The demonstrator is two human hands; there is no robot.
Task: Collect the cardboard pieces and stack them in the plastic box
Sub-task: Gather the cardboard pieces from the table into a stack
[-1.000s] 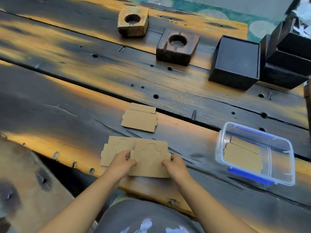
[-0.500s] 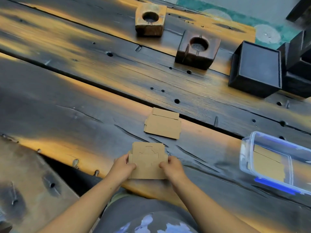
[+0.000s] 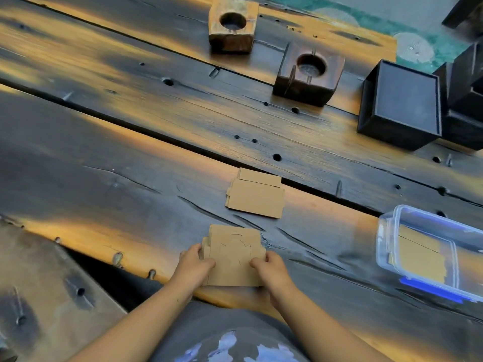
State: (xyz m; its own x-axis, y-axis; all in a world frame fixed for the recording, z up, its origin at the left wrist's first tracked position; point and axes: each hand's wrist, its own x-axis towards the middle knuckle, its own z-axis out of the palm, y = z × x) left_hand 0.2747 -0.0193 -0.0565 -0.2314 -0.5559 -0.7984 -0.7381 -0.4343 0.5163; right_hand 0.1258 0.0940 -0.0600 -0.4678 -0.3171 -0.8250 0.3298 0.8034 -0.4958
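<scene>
From the head camera I see a small stack of flat brown cardboard [image 3: 232,254] at the near edge of the table [image 3: 104,163], right in front of me. The top sheet has a curved cut line scored across its middle, and stepped edges of the sheets beneath show along its left side, so the stack is not quite squared up.

My left hand [image 3: 194,266] grips the stack's left edge, fingers curled shut around it with the thumb lying on the top face. My right hand [image 3: 269,267] does the same on the right edge, thumb on top, fingers tucked under. Both hands are closed on the stack. I cannot tell whether its far end rests on the wood or is lifted clear.

A second cardboard piece [image 3: 256,194] lies flat further in, just beyond the held stack and apart from it, close to the dark gap between two planks. It has a narrow flap along its far side.

The box [image 3: 386,231] sits toward the right edge of the table, well apart from my hands. It is clear plastic with blue clips, open on top, and brown cardboard lies flat inside it.

Along the far edge stand two wooden blocks [image 3: 231,24], each with a round hole, and to their right a dark square case [image 3: 402,103].
</scene>
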